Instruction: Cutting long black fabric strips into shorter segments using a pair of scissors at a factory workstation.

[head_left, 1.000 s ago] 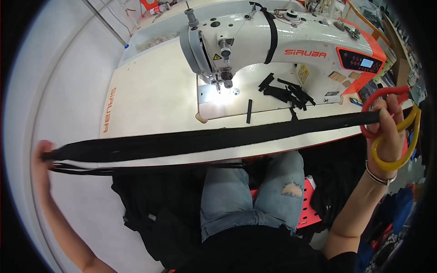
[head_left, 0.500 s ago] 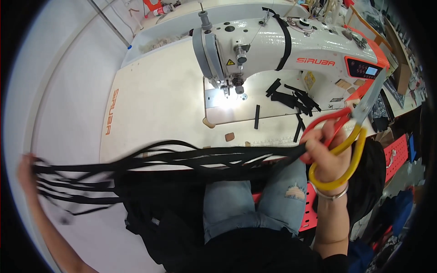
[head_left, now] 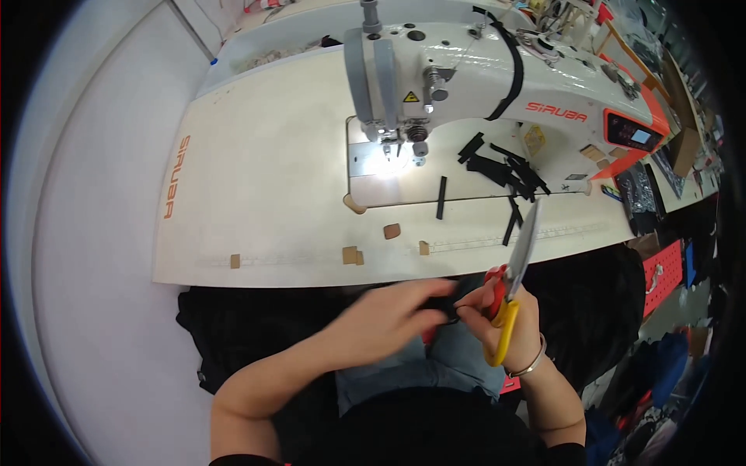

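Note:
My left hand (head_left: pixel 381 318) reaches across my lap, thumb and fingers apart and slightly blurred, beside a black fabric bundle (head_left: pixel 445 304) at my right fingertips. My right hand (head_left: pixel 519 322) grips scissors (head_left: pixel 523 242) with red and yellow handles, blades pointing up, and pinches that black fabric. Most of the long strips are hidden against the dark cloth. Above my hands is the white table (head_left: pixel 256 179) with the sewing machine (head_left: pixel 466 78), its lamp lit, and loose black fabric pieces (head_left: pixel 489 171) on its bed.
A white wall (head_left: pixel 116 194) borders the left. Small tan patches (head_left: pixel 350 255) lie along the table's front edge. Dark cloth (head_left: pixel 583 311) lies beside my jeans. A red pegboard (head_left: pixel 660 276), packages and a pile of garments (head_left: pixel 664 369) are at the right.
My left hand has moved from the far left to the middle, near my right hand. The outstretched black strips have dropped below the table edge. My right hand has moved left and lower.

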### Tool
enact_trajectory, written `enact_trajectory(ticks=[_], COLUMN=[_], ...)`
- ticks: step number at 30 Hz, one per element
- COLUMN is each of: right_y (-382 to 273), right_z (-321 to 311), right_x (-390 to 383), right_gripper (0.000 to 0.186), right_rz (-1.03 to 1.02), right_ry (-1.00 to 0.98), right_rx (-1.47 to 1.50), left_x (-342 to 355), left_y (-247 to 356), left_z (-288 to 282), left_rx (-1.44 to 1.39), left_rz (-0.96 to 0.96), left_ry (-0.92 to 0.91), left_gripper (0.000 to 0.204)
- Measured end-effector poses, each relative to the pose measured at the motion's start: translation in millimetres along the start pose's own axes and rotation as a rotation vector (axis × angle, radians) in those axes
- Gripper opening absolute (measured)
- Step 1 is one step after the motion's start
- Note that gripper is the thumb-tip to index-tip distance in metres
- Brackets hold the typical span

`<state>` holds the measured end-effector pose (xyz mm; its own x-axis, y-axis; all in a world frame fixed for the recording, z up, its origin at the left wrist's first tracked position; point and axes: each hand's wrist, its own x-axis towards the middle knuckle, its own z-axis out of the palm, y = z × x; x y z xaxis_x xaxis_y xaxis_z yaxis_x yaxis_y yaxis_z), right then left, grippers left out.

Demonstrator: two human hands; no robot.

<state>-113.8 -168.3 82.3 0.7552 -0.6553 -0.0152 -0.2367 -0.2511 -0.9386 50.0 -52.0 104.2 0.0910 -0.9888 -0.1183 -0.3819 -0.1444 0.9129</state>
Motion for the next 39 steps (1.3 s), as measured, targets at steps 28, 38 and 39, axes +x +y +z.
enact_trajectory(ticks=[28, 38, 39], right_y=[44, 46, 47], right_z=[26, 20, 19], right_x=[5, 19, 22], right_gripper=[0.031, 0.026, 0.026], right_rz=[0.212, 0.190, 0.189], right_ry=[0.124, 0.212, 0.214], right_rx=[0.485, 0.548, 0.549], left_x=[10, 15, 16], left_y=[-39, -41, -42], left_z=[6, -1, -2], left_rx=[0.136, 0.169, 0.266], left_rz=[-0.130, -0.124, -0.088], left_ry=[-0.146, -0.045, -0.034], left_gripper=[0.027, 0.022, 0.022])
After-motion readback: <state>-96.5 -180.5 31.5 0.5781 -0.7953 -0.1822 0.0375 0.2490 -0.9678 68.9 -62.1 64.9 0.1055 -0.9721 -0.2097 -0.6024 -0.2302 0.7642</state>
